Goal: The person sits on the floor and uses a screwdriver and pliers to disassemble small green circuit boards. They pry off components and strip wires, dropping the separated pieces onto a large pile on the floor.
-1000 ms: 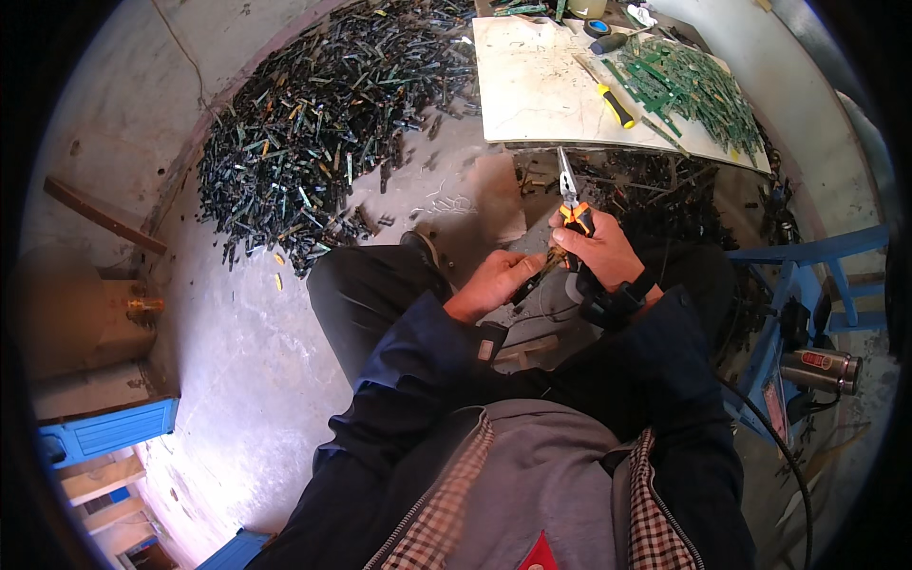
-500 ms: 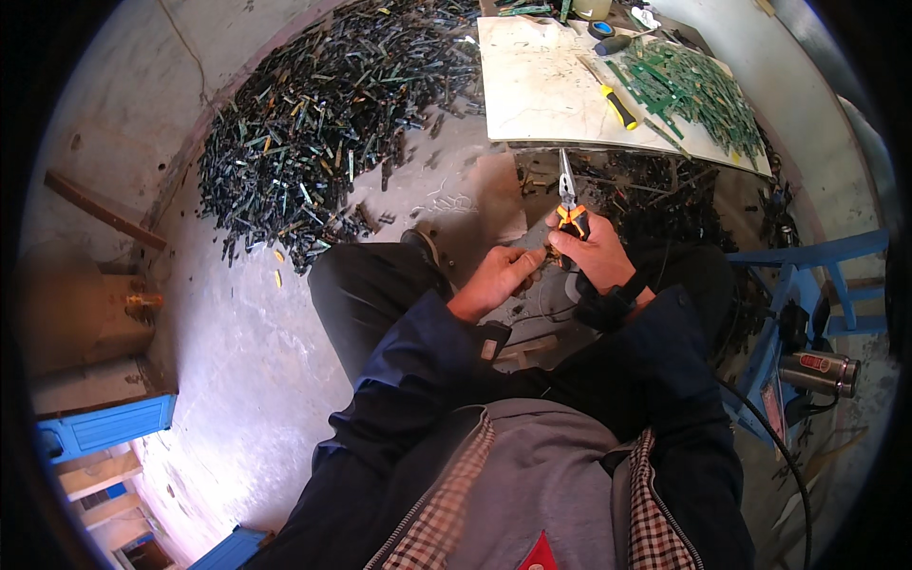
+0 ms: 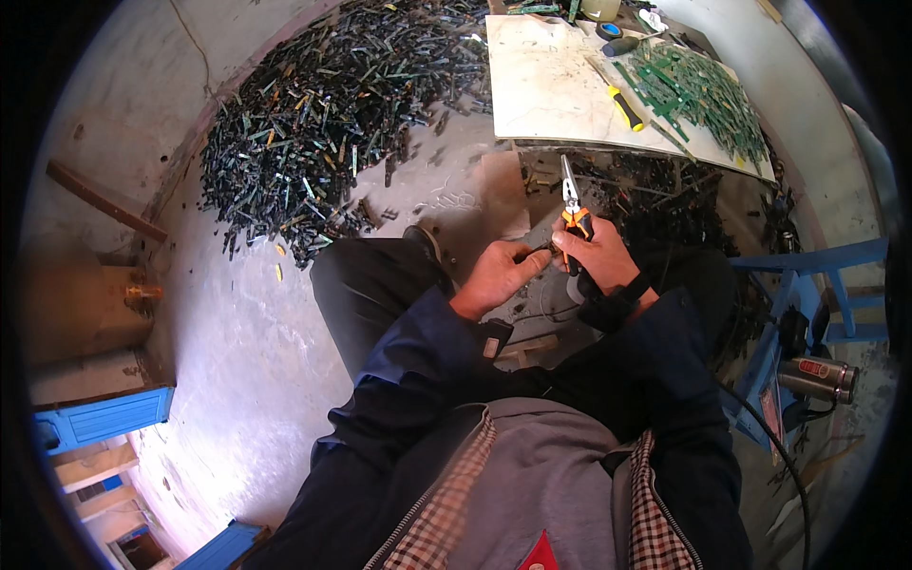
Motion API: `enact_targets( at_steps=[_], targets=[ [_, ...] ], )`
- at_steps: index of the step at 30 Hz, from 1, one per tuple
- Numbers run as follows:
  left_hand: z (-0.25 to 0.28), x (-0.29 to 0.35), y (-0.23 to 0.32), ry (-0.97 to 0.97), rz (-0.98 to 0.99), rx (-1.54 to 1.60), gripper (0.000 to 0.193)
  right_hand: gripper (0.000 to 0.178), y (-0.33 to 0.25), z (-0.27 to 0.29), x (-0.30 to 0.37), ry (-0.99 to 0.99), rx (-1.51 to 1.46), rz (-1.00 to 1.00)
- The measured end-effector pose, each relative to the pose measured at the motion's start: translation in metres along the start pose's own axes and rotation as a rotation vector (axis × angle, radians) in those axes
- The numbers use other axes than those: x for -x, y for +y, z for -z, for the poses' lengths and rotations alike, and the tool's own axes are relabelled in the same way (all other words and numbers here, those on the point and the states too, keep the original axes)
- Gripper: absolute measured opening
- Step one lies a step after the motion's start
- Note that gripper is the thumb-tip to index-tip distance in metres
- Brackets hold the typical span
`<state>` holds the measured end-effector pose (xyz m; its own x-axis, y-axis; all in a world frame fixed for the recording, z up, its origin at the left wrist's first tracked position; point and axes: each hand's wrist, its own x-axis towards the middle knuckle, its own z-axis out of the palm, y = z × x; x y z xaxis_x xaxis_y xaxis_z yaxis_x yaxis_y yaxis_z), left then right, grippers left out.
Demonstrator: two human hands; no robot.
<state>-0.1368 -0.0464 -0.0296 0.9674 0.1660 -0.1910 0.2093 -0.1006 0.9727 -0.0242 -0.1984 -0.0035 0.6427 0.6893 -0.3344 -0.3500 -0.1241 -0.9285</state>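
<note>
My right hand [image 3: 602,258] is closed around needle-nose pliers [image 3: 573,201] with orange and black handles. Their metal jaws point away from me, toward the table, and look closed with nothing between them. My left hand [image 3: 502,279] is beside it, thumb and fingers pinched together on a small dark strip [image 3: 534,253]. That strip reaches toward the right hand's fingertips; whether they also touch it is hard to tell. Both hands are over the floor between my bent legs.
A big heap of dark strips [image 3: 304,142] covers the floor at far left. On a white board [image 3: 532,95] lie green circuit-board strips [image 3: 698,95], a yellow-black screwdriver [image 3: 625,109] and blue tape [image 3: 608,31]. At right are a blue stool [image 3: 807,258] and a steel flask [image 3: 819,378].
The small dark strip at my left fingertips now shows more plainly. Both hands stay nearly in place, and the pliers remain in my right hand. The whole view has shifted slightly.
</note>
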Motion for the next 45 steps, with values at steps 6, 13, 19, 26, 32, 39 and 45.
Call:
enact_targets(
  at_steps=[6,13,19,26,32,39,45],
  targets=[
    [-0.001,-0.001,-0.004,-0.041,0.119,0.055,0.043,0.014,-0.001,0.002,-0.001,-0.016,0.048,0.001],
    [-0.002,-0.002,-0.006,-0.139,0.187,0.123,0.041,0.016,-0.001,0.006,-0.003,-0.070,0.157,0.025],
    [-0.003,-0.002,-0.009,-0.184,0.196,0.160,0.041,0.016,-0.001,0.005,-0.003,-0.078,0.217,0.039],
    [-0.005,0.000,-0.003,-0.224,0.222,0.241,0.042,0.020,0.009,0.003,-0.004,-0.014,0.351,0.156],
    [-0.009,-0.003,-0.005,-0.215,0.250,0.268,0.042,0.023,0.009,0.003,-0.006,0.017,0.367,0.197],
    [-0.009,-0.004,-0.004,-0.279,0.201,0.269,0.041,0.026,0.009,0.000,-0.004,0.077,0.510,0.263],
    [-0.012,-0.005,-0.013,-0.274,0.232,0.284,0.041,0.027,0.016,-0.001,-0.006,0.088,0.582,0.312]
  ],
)
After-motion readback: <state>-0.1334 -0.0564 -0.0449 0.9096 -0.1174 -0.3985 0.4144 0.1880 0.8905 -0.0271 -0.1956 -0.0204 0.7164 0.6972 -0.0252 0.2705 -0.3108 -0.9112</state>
